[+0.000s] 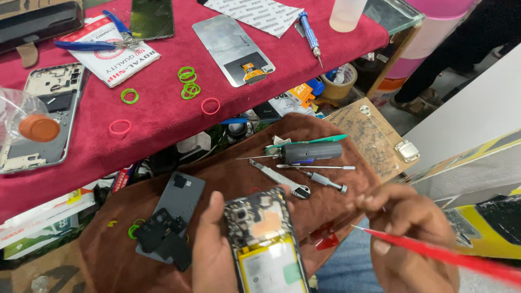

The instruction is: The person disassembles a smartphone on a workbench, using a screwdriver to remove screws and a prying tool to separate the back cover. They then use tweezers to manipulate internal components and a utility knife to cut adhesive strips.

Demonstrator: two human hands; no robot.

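The left hand (214, 255) is clamped around an opened smartphone (266, 244), its yellow-edged battery exposed, held over the brown-clothed worktop (228, 168). The right hand (412, 239) pinches a red pry tool (445, 255) just beside it. A grey back cover (182, 198) lies nearby.

Cut off, blurred and covered parts

The phone (266, 244) runs off the bottom edge, its left side covered by the left hand (214, 249). The red tool (450, 256) in the right hand (407, 233) is blurred and leaves the frame at the right. The cup (345, 13) is cropped at the top, the frame (46, 116) at the left.
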